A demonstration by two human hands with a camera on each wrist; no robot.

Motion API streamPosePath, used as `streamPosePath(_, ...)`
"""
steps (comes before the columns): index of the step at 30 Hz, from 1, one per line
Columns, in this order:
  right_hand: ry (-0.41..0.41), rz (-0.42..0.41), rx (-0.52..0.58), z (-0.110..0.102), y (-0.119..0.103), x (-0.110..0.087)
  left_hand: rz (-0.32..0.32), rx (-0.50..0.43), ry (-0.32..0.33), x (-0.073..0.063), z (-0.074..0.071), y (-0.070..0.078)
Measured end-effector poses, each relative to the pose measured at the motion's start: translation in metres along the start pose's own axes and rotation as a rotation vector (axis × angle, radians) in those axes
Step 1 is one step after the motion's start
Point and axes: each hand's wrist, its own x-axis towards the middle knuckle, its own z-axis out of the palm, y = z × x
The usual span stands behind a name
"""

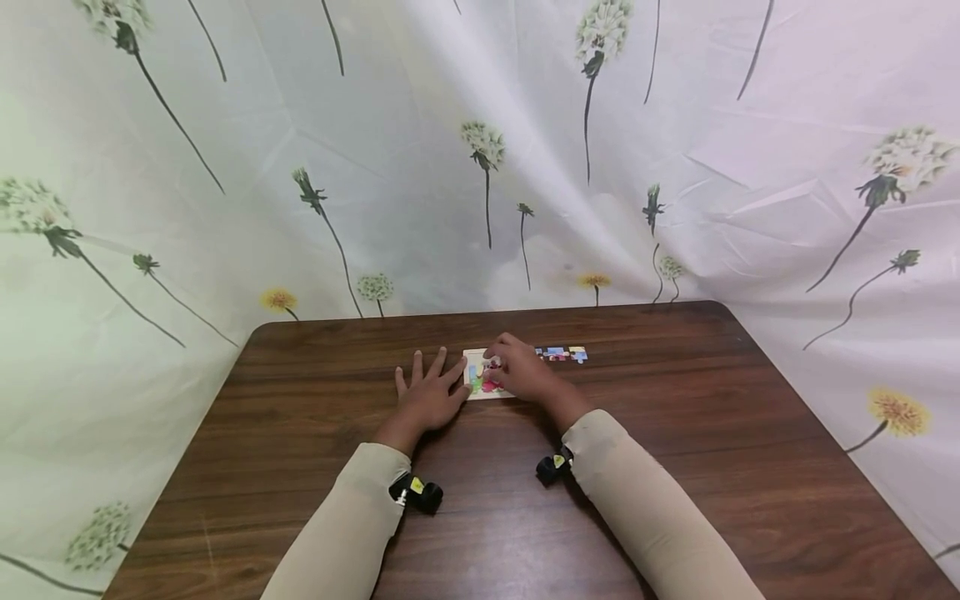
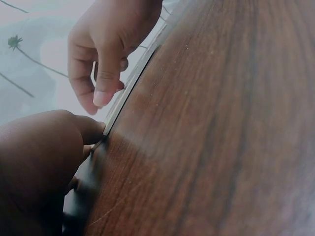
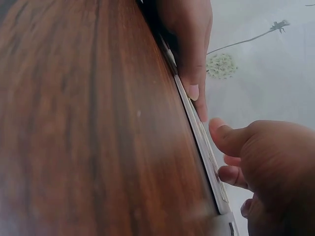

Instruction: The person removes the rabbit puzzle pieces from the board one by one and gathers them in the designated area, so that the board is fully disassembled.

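A flat jigsaw puzzle board [image 1: 474, 385] with a pale border and a coloured picture lies near the far side of the table. My left hand [image 1: 427, 400] rests on the table with fingers spread, its thumb and index finger against the board's left edge. Over the right part of the board is my right hand [image 1: 525, 372], fingers bent downward. In the right wrist view, its thumb [image 3: 226, 138] and fingertips stand apart beside the thin board edge [image 3: 199, 142], and no piece shows between them. The right hand hides part of the picture.
Several loose puzzle pieces [image 1: 557, 354] lie in a row right of the board, partly behind the right hand. The brown wooden table [image 1: 675, 467] ends at a dandelion-print cloth [image 1: 420, 208] behind it. Each wrist bears a small black camera [image 1: 426, 496].
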Motion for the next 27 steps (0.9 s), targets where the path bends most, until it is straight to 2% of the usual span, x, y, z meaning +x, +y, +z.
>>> streamPosePath(10, -0.082, 0.077, -0.046, 0.005, -0.001, 0.003, 0.004, 0.004, -0.002, 0.001, 0.002, -0.001)
streamPosePath(21, -0.081, 0.142, -0.031, 0.011, -0.005, 0.006, 0.000, -0.011, -0.004, 0.001, 0.001, 0.000)
streamPosePath(27, -0.074, 0.143, -0.025, 0.011, -0.007, 0.005, -0.003, -0.021, 0.006, 0.001, 0.001, 0.001)
